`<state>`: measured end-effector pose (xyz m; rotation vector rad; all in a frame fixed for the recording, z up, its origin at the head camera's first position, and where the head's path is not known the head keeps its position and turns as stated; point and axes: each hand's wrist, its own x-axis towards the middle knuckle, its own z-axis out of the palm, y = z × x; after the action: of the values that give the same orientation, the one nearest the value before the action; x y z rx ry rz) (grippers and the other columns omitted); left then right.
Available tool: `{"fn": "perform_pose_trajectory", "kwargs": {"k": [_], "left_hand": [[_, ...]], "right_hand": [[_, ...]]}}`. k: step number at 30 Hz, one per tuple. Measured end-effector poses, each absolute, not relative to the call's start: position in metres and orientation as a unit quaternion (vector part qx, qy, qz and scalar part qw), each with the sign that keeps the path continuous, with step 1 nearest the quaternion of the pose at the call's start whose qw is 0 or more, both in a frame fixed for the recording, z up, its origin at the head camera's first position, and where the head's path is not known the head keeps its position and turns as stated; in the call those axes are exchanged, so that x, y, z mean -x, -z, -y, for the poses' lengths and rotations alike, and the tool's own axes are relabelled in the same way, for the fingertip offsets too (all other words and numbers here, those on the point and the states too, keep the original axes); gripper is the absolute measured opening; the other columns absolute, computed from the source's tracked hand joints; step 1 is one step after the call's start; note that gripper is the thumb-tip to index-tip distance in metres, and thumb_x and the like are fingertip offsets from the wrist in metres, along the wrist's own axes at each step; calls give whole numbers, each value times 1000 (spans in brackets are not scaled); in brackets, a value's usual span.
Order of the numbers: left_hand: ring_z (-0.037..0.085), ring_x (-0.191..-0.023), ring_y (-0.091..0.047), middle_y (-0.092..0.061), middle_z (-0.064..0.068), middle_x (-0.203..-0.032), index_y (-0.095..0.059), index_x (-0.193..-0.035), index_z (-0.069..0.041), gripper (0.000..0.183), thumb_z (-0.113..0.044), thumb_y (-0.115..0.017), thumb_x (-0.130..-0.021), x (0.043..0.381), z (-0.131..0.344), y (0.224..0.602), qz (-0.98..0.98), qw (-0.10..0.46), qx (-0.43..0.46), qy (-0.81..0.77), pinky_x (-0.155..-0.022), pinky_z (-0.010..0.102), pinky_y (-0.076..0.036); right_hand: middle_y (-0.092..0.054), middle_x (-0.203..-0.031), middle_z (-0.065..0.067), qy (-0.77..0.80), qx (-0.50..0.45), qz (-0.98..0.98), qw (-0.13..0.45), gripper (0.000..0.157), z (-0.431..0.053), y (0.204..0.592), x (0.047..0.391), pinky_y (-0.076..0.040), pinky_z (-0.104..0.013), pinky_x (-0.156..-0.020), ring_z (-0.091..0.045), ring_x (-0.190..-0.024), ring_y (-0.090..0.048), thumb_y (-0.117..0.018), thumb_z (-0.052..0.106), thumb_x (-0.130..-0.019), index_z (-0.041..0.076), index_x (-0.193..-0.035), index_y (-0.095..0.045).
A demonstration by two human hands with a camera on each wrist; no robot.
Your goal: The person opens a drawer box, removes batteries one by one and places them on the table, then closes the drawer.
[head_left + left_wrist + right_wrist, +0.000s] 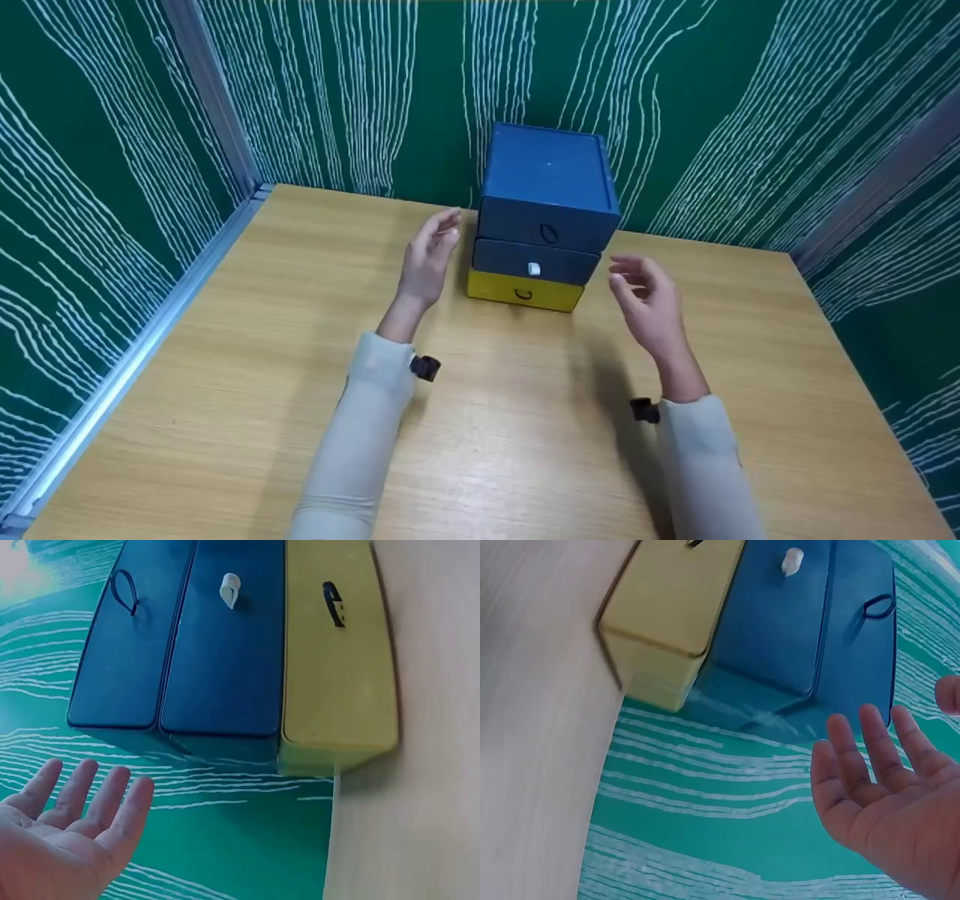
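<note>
A stack of three drawers stands at the back of the table in the head view: a blue top drawer [510, 221] with a dark loop pull, a blue middle drawer [495, 256] with a white pull [534, 268], and a yellow bottom drawer [555, 296] with a dark loop pull. All the fronts look closed. My left hand [427, 259] hovers just left of the stack, palm turned towards it, fingers relaxed and holding nothing. On the other side my right hand [651, 304] is raised in the air, fingers loosely bent, with nothing in it.
The wooden table [247, 360] reaches back to a green wall [435, 97] with pale wavy lines, close behind the stack. Metal frame posts [214, 97] rise at the back corners. Small dark cameras [425, 367] sit on both wrists.
</note>
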<state>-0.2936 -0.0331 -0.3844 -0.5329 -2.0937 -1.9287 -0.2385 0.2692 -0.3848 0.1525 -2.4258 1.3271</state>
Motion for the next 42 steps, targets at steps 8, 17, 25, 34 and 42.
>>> {"fn": "perform_pose_trajectory", "kwargs": {"k": [8, 17, 25, 34, 42], "left_hand": [[20, -122, -39, -41, 6, -133, -38, -131, -10, 41, -25, -33, -93, 309, 16, 378, 706, 94, 178, 679, -96, 35, -36], [15, -125, -35, -36, 0, -137, -33, -134, -14, 45, -27, -31, -91, 311, 9, 383, 692, 110, 208, 682, -100, 32, -31], [10, -123, -35, -37, -3, -136, -33, -134, -14, 48, -31, -32, -89, 313, 4, 392, 697, 136, 222, 667, -101, 30, -31], [16, -120, -40, -43, 2, -132, -39, -131, -13, 50, -38, -32, -88, 317, 10, 394, 698, 137, 232, 664, -96, 35, -36], [19, -117, -43, -47, 2, -129, -43, -128, -13, 53, -46, -34, -87, 316, 13, 391, 693, 131, 228, 671, -90, 40, -41]], "right_hand": [[-57, -108, -8, -480, -117, 856, 153, 30, -235, 380, 259, -43, -33, -74, -17, -93, -52, -52, 24, -87, 18, -116, -52], [-48, -120, -13, -483, -149, 851, 142, 40, -200, 362, 252, -42, -43, -86, -26, -102, -50, -51, 24, -87, 13, -125, -43], [-46, -124, -6, -476, -136, 855, 153, 41, -198, 374, 261, -43, -44, -86, -28, -107, -47, -54, 25, -85, 20, -125, -45], [-47, -121, 7, -449, -140, 863, 185, 36, -200, 393, 276, -48, -38, -78, -17, -105, -49, -56, 29, -83, 25, -118, -49], [-49, -119, 5, -404, -152, 878, 205, 36, -202, 390, 275, -49, -38, -75, -15, -102, -49, -57, 32, -81, 23, -116, -50]]}}
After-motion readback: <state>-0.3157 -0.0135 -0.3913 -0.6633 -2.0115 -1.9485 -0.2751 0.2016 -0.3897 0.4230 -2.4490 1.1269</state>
